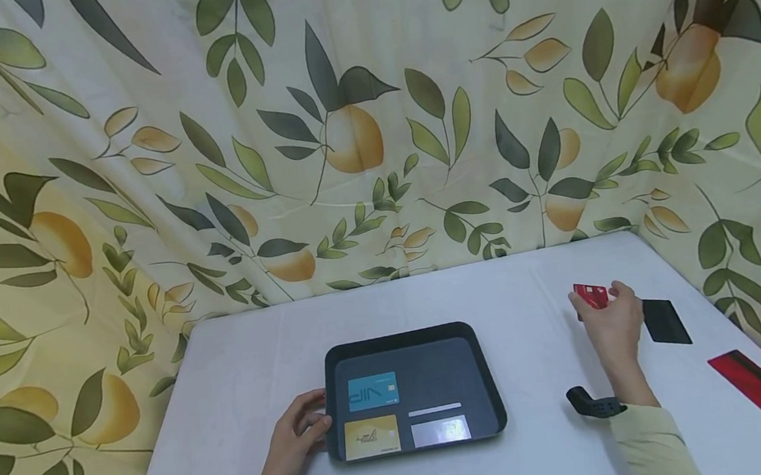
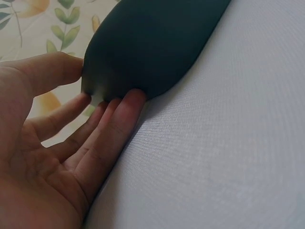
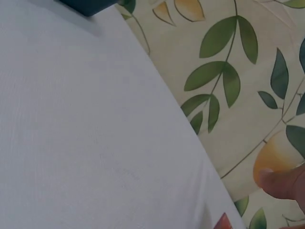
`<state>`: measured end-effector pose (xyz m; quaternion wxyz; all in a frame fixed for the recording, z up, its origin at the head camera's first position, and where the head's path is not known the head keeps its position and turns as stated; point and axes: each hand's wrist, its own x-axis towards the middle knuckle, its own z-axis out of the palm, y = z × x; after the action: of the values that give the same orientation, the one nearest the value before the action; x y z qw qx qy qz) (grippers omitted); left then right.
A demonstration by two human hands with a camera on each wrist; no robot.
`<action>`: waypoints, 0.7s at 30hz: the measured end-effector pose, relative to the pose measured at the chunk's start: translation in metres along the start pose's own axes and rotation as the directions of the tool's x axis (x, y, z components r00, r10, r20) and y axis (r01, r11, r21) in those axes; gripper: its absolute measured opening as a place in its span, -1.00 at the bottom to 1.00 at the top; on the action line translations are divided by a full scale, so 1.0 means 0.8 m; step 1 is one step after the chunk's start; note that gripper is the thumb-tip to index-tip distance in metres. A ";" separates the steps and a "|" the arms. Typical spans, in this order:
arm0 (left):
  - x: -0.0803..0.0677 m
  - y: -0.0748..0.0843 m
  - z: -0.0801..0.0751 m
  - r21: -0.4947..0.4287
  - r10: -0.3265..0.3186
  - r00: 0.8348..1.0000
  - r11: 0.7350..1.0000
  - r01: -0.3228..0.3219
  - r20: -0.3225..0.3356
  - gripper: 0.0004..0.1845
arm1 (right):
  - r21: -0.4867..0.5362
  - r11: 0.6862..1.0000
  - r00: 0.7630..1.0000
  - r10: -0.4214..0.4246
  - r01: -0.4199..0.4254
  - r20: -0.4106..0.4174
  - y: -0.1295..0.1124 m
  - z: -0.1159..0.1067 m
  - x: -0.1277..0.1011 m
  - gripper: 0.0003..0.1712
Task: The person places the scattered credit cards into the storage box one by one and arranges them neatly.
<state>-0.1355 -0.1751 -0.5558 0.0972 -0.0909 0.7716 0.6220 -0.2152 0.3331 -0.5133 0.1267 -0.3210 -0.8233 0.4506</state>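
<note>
1. Lower centre of the head view: the black tray [image 1: 482, 381] lies with its long axis across the frame. Three cards lie in it: a gold card [image 1: 371, 436], a silver card [image 1: 440, 431] and, just behind, a teal card [image 1: 373, 391].
2. The left hand [image 1: 297, 436] grips the tray's left rim, thumb on top, fingers [image 2: 102, 126] curled under.
3. Right of centre, the right hand [image 1: 614, 325] is raised off the table and pinches a red card [image 1: 591, 296] between thumb and fingertips. The card sticks out to the upper left of the fingers; the tray lies to its lower left, well apart, and the left hand is the nearer one to it.
4. Still on the white table [image 1: 240, 360], right side: one black card [image 1: 665, 321] just beside the right hand, and one red striped card [image 1: 754, 382] at the lower right.
5. Count: six cards, one tray.
</note>
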 end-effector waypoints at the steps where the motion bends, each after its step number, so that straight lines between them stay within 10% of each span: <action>1: 0.000 0.000 0.000 0.002 -0.001 1.000 1.000 0.001 0.000 -0.40 | -0.014 1.000 1.000 0.012 -0.012 -0.003 0.002 0.000 0.001 -0.01; 21: 0.000 -0.001 0.000 0.002 0.009 1.000 1.000 -0.009 0.008 -0.40 | -0.252 0.967 0.999 -0.041 0.034 -0.023 0.027 0.010 0.005 -0.09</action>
<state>-0.1357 -0.1755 -0.5566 0.0975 -0.0850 0.7722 0.6221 -0.2133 0.3391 -0.5360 0.1050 -0.3253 -0.8778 0.3355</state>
